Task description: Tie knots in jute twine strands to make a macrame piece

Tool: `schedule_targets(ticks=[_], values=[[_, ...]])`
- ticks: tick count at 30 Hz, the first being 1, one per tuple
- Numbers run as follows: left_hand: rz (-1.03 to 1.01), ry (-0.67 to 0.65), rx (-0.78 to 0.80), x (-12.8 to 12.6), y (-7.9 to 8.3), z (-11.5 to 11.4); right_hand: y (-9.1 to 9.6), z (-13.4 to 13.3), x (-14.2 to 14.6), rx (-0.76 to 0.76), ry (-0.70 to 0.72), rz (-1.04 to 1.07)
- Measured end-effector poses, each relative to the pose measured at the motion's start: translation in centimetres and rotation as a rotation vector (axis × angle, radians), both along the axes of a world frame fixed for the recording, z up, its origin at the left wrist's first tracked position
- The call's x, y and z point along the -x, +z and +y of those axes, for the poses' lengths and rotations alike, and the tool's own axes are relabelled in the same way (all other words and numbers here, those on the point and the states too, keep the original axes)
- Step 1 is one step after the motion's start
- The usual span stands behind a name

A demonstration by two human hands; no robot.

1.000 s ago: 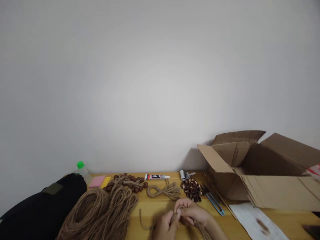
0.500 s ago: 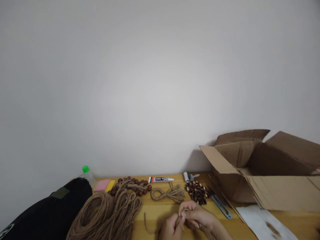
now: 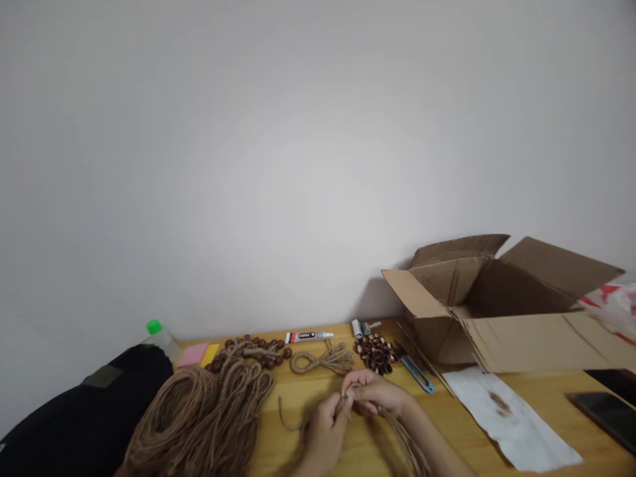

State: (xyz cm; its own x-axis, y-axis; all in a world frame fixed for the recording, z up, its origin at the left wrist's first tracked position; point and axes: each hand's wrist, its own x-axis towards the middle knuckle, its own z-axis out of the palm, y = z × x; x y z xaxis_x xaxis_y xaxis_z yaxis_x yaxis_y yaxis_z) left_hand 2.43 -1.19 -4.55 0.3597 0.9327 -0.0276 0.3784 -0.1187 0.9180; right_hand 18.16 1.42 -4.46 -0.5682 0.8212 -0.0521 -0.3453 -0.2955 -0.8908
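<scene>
Brown jute cord (image 3: pixel 407 442) runs through both of my hands, low in the middle of the view. My left hand (image 3: pixel 325 427) pinches it, and a loose end curls out to the left onto the table. Fingertips of my right hand (image 3: pixel 380 394) meet the left ones on the cord, and several strands hang down below the right palm. The exact spot between the fingertips is partly hidden. Just beyond lies a tied cord bundle (image 3: pixel 325 360) with a loop at its left end.
Left are a large cord pile (image 3: pixel 199 417), brown beads (image 3: pixel 271 354) and a black bag (image 3: pixel 99 411). A glue tube (image 3: pixel 308 336), cut shells (image 3: pixel 376 352) and blue thread snips (image 3: pixel 415 371) lie behind. An open cardboard box (image 3: pixel 527 341), stained paper (image 3: pixel 517 424) and a phone (image 3: pixel 606 414) are at right.
The view has shifted right and down, so more of the table, the phone and a red-and-white bag show. Both hands keep their grip on the cord, fingertips still together.
</scene>
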Motion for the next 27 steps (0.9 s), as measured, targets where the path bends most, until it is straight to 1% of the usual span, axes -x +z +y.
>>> schedule_targets(ticks=[3, 6, 12, 18, 22, 27], values=[[-0.035, -0.008, 0.002, 0.0, 0.5, -0.2, -0.2, 0.0, -0.1, -0.002, -0.011, -0.006], [-0.058, -0.018, 0.004, 0.0, 0.6, -0.2, -0.5, 0.1, -0.1, -0.009, -0.012, -0.008], [-0.025, -0.002, -0.041, -0.1, -0.4, 0.3, -0.7, 0.2, 0.0, -0.001, -0.034, -0.003], [0.009, -0.011, -0.065, -0.1, -1.0, 0.6, 0.0, 0.0, 0.1, 0.004, -0.015, -0.017], [0.008, -0.011, -0.054, -0.1, -0.8, 0.4, 0.3, -0.1, 0.1, 0.01, -0.015, -0.034], [0.025, -0.001, -0.042, -0.1, 0.0, 0.2, 0.4, -0.1, 0.0, -0.011, -0.018, -0.061]])
